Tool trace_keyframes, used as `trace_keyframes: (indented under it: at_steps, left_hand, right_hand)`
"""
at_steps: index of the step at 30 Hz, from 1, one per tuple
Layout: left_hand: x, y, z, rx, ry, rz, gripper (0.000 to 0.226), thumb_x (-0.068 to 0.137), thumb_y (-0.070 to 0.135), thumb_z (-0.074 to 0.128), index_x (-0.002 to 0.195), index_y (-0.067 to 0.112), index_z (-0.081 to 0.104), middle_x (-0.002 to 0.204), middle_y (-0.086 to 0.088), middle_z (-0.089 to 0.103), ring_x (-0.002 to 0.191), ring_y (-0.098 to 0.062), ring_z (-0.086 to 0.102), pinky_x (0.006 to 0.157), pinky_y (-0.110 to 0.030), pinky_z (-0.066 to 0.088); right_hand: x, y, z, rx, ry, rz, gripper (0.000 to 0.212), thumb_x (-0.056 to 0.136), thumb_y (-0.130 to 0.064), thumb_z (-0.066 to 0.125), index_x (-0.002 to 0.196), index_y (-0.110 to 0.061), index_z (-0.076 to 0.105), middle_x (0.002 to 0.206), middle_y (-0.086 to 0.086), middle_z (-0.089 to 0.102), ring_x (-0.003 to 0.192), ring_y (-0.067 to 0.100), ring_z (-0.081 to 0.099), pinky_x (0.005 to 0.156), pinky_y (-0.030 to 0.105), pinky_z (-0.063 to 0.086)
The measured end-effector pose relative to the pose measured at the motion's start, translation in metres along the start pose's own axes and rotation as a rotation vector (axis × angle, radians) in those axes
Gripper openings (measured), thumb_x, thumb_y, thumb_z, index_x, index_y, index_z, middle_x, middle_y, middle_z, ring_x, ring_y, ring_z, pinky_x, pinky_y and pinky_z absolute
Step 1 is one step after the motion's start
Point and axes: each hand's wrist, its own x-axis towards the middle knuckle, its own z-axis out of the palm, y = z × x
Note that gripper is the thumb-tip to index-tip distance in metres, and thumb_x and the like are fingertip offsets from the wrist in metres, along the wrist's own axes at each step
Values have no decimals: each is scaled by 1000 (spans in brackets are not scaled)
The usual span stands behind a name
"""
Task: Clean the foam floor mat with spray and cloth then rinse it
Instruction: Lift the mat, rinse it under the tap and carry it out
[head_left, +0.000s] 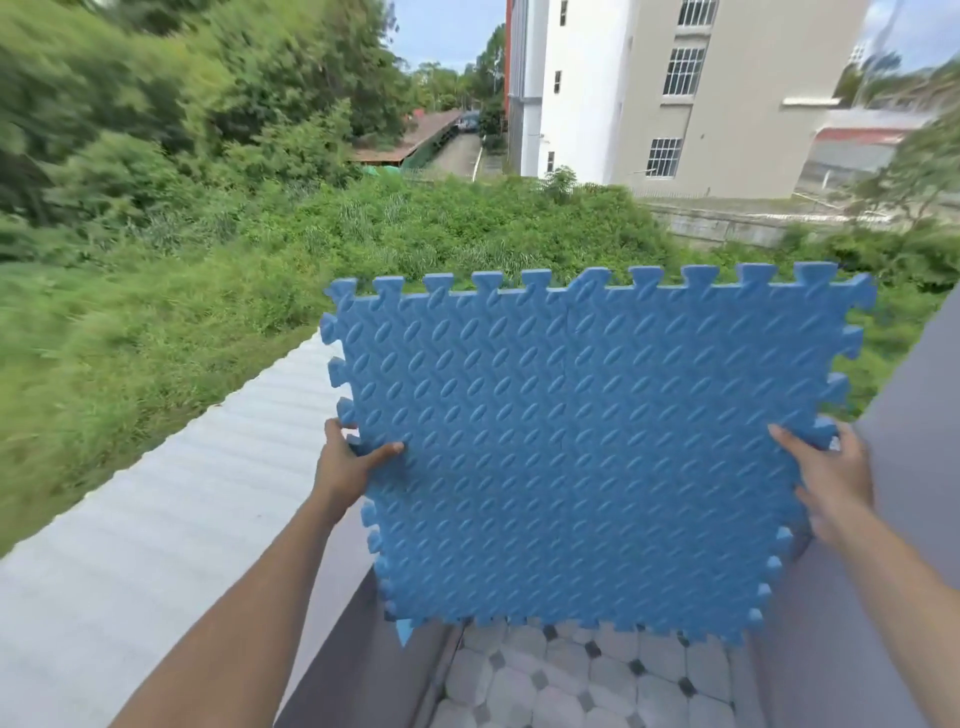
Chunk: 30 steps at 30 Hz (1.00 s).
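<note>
A blue foam floor mat (582, 447) with jigsaw edges and an embossed oval pattern is held up in front of me, nearly upright, above a balcony. My left hand (348, 462) grips its left edge, thumb on the front face. My right hand (831, 478) grips its right edge in the same way. No spray bottle or cloth is in view.
A grey parapet wall (332, 639) runs below the mat, with tiled floor (571, 680) inside it and a white corrugated roof (171, 499) outside to the left. Another grey wall (914, 431) stands at right. Thick green bushes and a pale building (675, 93) lie beyond.
</note>
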Motion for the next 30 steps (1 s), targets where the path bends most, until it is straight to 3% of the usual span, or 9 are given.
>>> trace_keyframes:
  at_steps: [4, 9, 12, 15, 19, 21, 23, 26, 30]
  left_hand:
    - [-33, -14, -29, -39, 70, 18, 82, 53, 54, 83, 119, 24, 44, 113, -1, 57, 103, -24, 62, 89, -49, 54]
    - [-70, -16, -60, -37, 99, 33, 75, 55, 53, 81, 118, 24, 51, 114, 2, 65, 102, -20, 65, 92, -46, 53]
    - [-89, -15, -81, -2, 149, 35, 57, 69, 40, 81, 116, 24, 52, 114, 1, 66, 103, -21, 65, 92, -45, 53]
    - [-109, -17, -98, 17, 215, 28, 54, 73, 39, 79, 116, 25, 50, 116, 1, 65, 103, -20, 64, 92, -46, 53]
    - [-152, -22, -112, 51, 446, -12, 54, 77, 35, 78, 116, 16, 44, 110, -4, 62, 97, -22, 62, 81, -38, 53]
    - [-180, -25, -121, 70, 571, -69, 61, 75, 38, 79, 116, 16, 39, 109, -6, 59, 95, -24, 61, 77, -36, 51]
    - [-211, -33, -134, 94, 706, -92, 64, 75, 38, 79, 119, 15, 38, 111, -9, 57, 94, -24, 59, 76, -35, 50]
    - [-260, -47, -153, 151, 910, -127, 65, 77, 36, 77, 126, 15, 40, 119, -16, 50, 97, -24, 54, 84, -40, 49]
    - [-332, -65, -174, 242, 1105, -232, 69, 85, 35, 69, 140, 15, 33, 129, -21, 38, 97, -29, 48, 90, -39, 41]
  right_hand:
    - [-15, -22, 13, 45, -57, -9, 40, 81, -17, 77, 108, -32, 52, 82, -14, 65, 62, -4, 60, 47, 13, 46]
    - [-28, -26, 27, 32, -130, 41, 33, 75, -21, 81, 92, -35, 55, 92, -5, 66, 71, 10, 60, 46, 16, 47]
    - [-33, -25, 45, 50, -219, 20, 36, 77, -19, 79, 100, -32, 56, 105, 2, 67, 76, 12, 62, 58, 24, 53]
    - [-33, -21, 66, 43, -312, 2, 39, 77, -23, 80, 106, -33, 56, 113, 6, 67, 87, 16, 64, 66, 28, 53]
    - [-41, -21, 98, 28, -416, 19, 68, 69, -32, 84, 125, -38, 47, 107, 1, 66, 89, 16, 64, 74, 36, 48]
    - [-48, -20, 119, 16, -528, 35, 70, 77, -22, 81, 134, -32, 41, 107, 4, 66, 84, 12, 62, 73, 34, 47]
    - [-60, -13, 143, -22, -659, 38, 65, 79, -15, 79, 128, -35, 41, 112, 11, 66, 88, 18, 64, 75, 38, 50]
    - [-88, 1, 181, -121, -835, -27, 63, 77, -5, 78, 117, -40, 43, 116, 22, 65, 86, 22, 63, 81, 44, 52]
    - [-148, 18, 224, -205, -1006, -128, 78, 71, -7, 81, 129, -37, 41, 114, 21, 65, 91, 23, 62, 89, 50, 52]
